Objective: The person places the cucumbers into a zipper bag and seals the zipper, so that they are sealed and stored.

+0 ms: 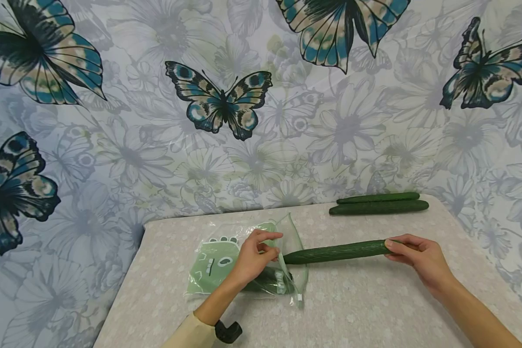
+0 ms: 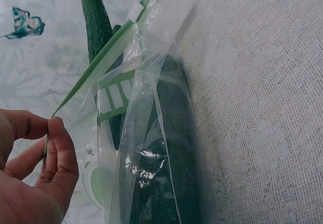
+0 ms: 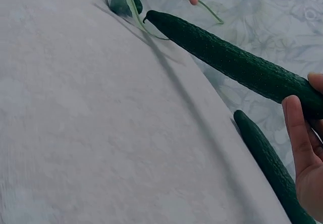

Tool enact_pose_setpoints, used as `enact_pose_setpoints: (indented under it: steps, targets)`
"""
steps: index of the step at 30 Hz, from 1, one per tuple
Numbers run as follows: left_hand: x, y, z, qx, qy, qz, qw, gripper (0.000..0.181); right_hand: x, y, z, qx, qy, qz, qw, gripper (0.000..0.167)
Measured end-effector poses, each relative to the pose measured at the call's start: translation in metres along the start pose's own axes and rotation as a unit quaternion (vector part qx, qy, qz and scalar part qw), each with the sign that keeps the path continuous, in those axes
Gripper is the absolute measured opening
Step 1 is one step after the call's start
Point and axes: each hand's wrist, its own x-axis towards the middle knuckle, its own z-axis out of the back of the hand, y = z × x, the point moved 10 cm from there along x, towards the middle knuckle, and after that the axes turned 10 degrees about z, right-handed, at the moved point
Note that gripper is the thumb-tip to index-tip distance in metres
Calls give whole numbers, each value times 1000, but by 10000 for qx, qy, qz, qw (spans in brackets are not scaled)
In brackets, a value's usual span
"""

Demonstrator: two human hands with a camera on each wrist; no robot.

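Cucumber (image 1: 339, 252), one: tip is pointing into a slider bag's (image 1: 217, 270) open mouth; right hand (image 1: 417, 261), thumb and fingers closed, is gripping the other end; left hand (image 1: 254, 258) is pinching the bag's green rim (image 2: 88, 73).

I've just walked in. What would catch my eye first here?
Probably the big blue-and-black butterflies printed across the backdrop behind the table. Next, the long green cucumber in the right hand, its tip at the mouth of a clear-and-green bag, whose edge the left hand pinches. Two spare cucumbers lie at the table's far right.
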Motion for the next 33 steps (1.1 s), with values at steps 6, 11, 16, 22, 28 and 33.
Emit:
enact_pose_setpoints:
  steps: [6,11,16,22,28,33]
  targets:
    - [1,-1,-2,-37,41,14,10000,40,0,-18,-21,85,-130,-256,9996,14]
    - [2,-2,-4,-119,87,112,9998,40,1,-32,-39,185,-265,-430,9986,11]
    - [3,-3,-7,-179,170,77,9997,39,5,-42,-55,292,-306,-528,9977,9]
    - [4,-5,-8,-101,195,39,9998,38,9,-51,-74,329,-268,-653,9970,8]
    - [3,-7,-9,-99,231,41,9997,39,10,-62,-97,359,-183,-937,9948,8]
    - [2,-9,-9,-88,257,84,9996,39,13,-72,-113,430,-121,-1068,9933,10]
